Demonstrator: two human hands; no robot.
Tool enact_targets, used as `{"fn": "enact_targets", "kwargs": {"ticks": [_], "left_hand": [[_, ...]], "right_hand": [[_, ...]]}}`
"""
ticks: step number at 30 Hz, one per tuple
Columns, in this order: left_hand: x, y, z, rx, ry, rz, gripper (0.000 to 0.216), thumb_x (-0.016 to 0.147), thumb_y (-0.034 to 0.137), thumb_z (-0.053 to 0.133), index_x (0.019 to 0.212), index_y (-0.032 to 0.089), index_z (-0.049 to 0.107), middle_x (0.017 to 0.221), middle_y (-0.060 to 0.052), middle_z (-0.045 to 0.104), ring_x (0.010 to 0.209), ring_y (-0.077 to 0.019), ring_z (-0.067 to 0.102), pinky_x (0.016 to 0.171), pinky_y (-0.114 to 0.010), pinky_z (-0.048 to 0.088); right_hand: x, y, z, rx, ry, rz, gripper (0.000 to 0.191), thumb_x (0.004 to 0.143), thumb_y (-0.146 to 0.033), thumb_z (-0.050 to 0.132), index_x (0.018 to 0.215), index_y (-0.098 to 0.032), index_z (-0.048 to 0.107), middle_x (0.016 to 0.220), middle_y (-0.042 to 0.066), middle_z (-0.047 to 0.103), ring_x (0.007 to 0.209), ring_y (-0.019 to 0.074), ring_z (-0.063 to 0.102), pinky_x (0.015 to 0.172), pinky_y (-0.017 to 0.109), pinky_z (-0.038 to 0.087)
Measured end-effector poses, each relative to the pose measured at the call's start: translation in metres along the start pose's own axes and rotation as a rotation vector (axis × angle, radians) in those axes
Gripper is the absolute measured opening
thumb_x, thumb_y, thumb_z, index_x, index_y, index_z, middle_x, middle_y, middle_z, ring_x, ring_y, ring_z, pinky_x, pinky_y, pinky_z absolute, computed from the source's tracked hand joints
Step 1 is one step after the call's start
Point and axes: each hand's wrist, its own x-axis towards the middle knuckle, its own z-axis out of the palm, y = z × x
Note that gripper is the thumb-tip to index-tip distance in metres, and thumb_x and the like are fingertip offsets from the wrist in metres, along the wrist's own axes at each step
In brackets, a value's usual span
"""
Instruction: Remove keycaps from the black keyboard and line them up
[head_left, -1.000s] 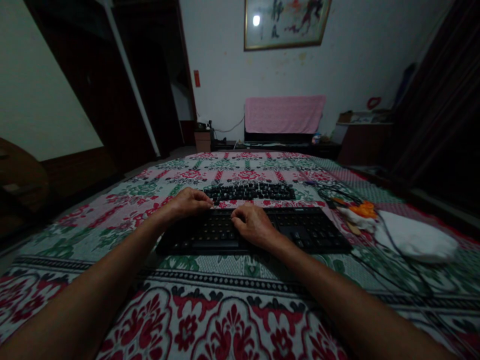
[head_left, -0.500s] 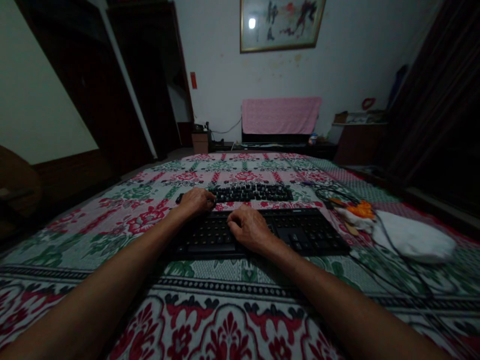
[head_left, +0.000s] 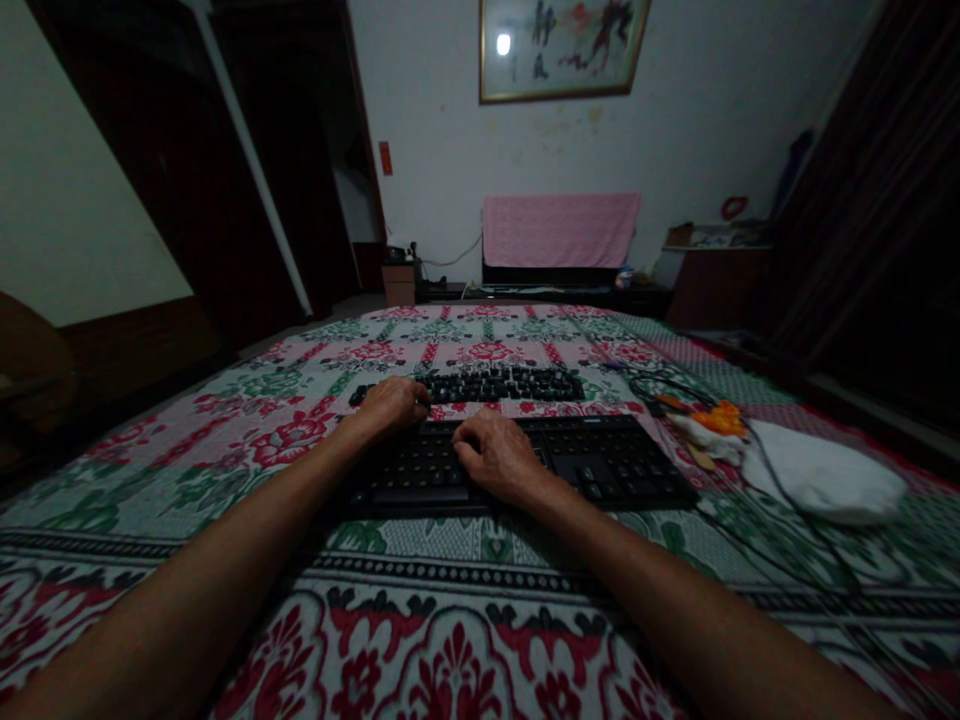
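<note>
From where I stand, the keyboard (head_left: 592, 465) lies flat on the patterned cloth (head_left: 495, 545), well in from the cloth's far edge, with the loose keys (head_left: 517, 384) in a band just beyond the keyboard's far edge. The left hand (head_left: 397, 402) is over the keyboard's far left corner, by the left end of that band. Its fingers are drawn together, but I can't tell whether a key is between them. The right hand (head_left: 495, 452) is curled over the middle of the keyboard, thumb and forefinger bent toward each other; I can't make out whether they pinch anything.

What worries me is the crowding. The left hand is so near the band that a dragging fingertip or wrist could knock keys out of line, and the soft cloth would let them tip or roll into its folds. In this dim light a small black key would be hard to find again, and easily taken for its neighbour. The cloth gives, too, so pressing hard on one side might rock the keyboard. Off its right edge trails a thin cable (head_left: 750, 540); a forearm catching it could swing the whole thing round.
</note>
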Motion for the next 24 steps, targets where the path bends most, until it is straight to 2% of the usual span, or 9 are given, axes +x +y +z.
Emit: {"fn": "enact_targets", "kwargs": {"ticks": [3,7,10,15,24], "left_hand": [[-0.012,-0.001,-0.014,-0.107,-0.052,0.142,0.03,0.066,0.032,0.052,0.09,0.022,0.065,0.086,-0.002,0.065,0.08,-0.0165,0.055,0.069,-0.022,0.038],[-0.039,-0.003,-0.029,-0.384,-0.278,0.282,0.032,0.067,0.034,0.051,0.092,0.017,0.063,0.078,0.001,0.064,0.069,-0.0128,0.054,0.059,-0.019,0.038],[-0.06,-0.002,-0.031,-0.472,-0.389,0.34,0.031,0.067,0.032,0.051,0.091,0.016,0.063,0.075,0.001,0.062,0.065,-0.0111,0.051,0.055,-0.017,0.036],[-0.078,-0.001,-0.023,-0.51,-0.405,0.318,0.03,0.066,0.03,0.052,0.09,0.015,0.063,0.076,0.0,0.061,0.062,-0.0101,0.05,0.052,-0.016,0.034],[-0.081,0.001,-0.022,-0.563,-0.466,0.27,0.031,0.065,0.032,0.054,0.089,0.015,0.064,0.074,0.0,0.062,0.061,-0.0102,0.05,0.052,-0.017,0.035]], "right_hand": [[0.0,-0.001,-0.001,0.006,0.002,-0.006,0.019,0.076,-0.022,0.044,0.079,-0.019,0.062,0.083,0.005,0.056,0.077,0.0129,0.05,0.069,0.023,0.035],[0.0,-0.001,-0.001,0.011,-0.008,-0.013,0.02,0.076,-0.022,0.043,0.079,-0.019,0.062,0.084,0.004,0.057,0.077,0.0128,0.05,0.069,0.023,0.035],[0.001,-0.001,0.0,0.018,-0.011,-0.018,0.02,0.076,-0.021,0.043,0.079,-0.019,0.062,0.084,0.004,0.057,0.078,0.0132,0.051,0.069,0.023,0.035],[-0.001,0.0,0.001,0.01,0.003,-0.039,0.019,0.074,-0.021,0.045,0.08,-0.019,0.062,0.084,0.004,0.057,0.08,0.0136,0.051,0.071,0.023,0.035],[-0.001,0.0,0.0,0.015,0.001,-0.045,0.019,0.074,-0.02,0.045,0.08,-0.019,0.063,0.083,0.004,0.057,0.079,0.0135,0.05,0.071,0.023,0.034]]}}
